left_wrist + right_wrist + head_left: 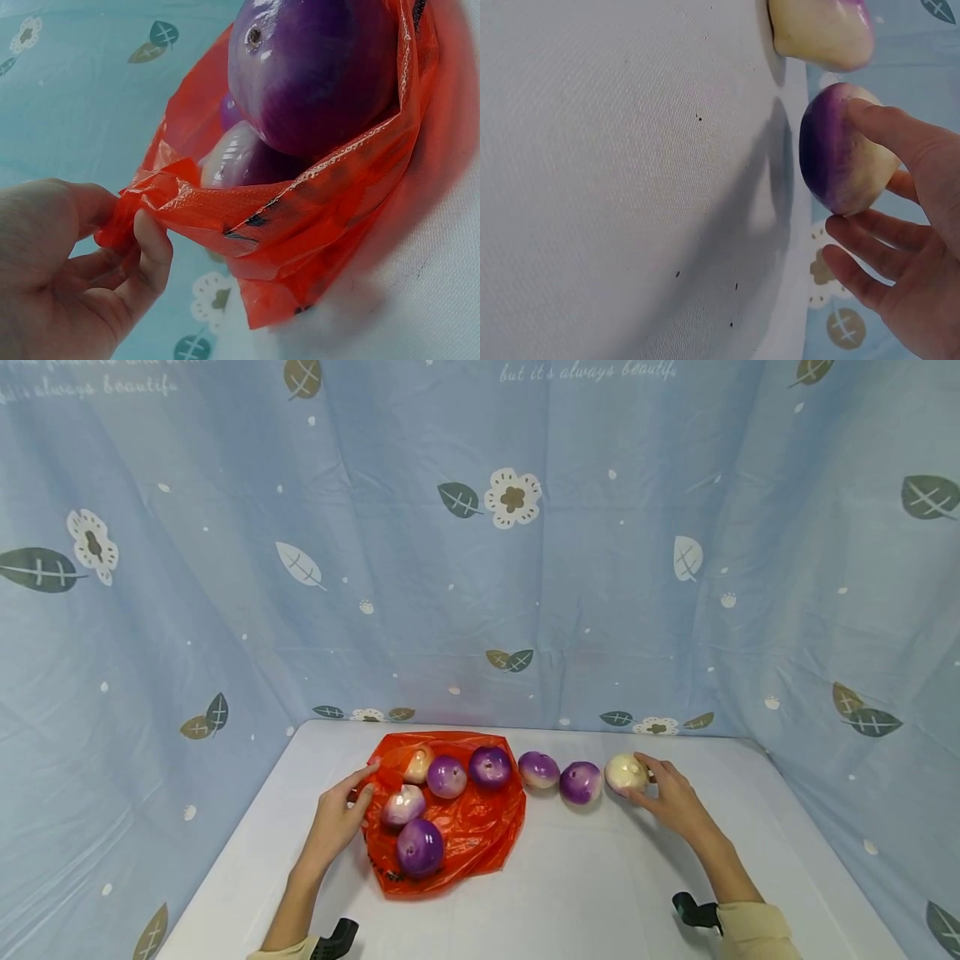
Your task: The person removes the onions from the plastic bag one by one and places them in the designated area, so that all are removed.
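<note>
A red plastic bag (472,835) lies spread on the white table with several purple-and-white turnips on it, among them a dark purple turnip (420,847) near its front. My left hand (334,821) is at the bag's left edge. In the left wrist view, its thumb and fingers pinch a gathered bit of the red plastic. Over on the right, my right hand (675,797) grips a turnip (625,773) between thumb and fingertips. Its pale side faces the head camera; the right wrist view shows its purple side, a little off the table with a shadow beside it.
Two more turnips, one by the bag's right edge (538,770) and another beside it (581,782), sit on the white table (585,877). A blue printed curtain (585,593) hangs along the table's back and sides.
</note>
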### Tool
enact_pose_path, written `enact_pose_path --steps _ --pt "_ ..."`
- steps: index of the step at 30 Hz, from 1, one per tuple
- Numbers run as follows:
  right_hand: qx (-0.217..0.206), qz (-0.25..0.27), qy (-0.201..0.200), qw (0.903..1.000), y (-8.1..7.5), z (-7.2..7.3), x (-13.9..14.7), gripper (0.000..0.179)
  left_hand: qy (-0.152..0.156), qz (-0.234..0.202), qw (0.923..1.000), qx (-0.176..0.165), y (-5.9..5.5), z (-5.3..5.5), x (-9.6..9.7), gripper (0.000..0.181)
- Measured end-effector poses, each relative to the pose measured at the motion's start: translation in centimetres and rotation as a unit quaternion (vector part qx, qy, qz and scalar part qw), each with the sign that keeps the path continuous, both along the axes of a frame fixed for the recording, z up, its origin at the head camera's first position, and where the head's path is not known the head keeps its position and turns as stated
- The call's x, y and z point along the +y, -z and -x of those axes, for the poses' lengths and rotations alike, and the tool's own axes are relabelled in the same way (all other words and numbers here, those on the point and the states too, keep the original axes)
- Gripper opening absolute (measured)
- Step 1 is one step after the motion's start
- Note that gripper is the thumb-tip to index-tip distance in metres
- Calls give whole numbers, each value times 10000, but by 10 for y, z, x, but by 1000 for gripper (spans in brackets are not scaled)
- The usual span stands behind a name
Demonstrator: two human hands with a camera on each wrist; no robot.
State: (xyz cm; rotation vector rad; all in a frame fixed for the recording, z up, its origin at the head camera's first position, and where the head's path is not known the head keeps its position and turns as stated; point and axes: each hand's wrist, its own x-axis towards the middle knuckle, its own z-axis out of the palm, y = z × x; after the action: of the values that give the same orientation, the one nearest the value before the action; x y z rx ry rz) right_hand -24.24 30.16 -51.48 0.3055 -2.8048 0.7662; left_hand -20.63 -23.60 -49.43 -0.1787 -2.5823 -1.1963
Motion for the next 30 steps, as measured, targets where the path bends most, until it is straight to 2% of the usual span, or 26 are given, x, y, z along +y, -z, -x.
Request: enact_pose_path --steps 22,30 --pt "-280 -61 101 9995 9 9 -3 73 -8 10 10000 80 1 1 1 39" --pt "-325 -35 117 9994 10 11 -5 73 -23 -39 10000 -66 2 0 0 39"
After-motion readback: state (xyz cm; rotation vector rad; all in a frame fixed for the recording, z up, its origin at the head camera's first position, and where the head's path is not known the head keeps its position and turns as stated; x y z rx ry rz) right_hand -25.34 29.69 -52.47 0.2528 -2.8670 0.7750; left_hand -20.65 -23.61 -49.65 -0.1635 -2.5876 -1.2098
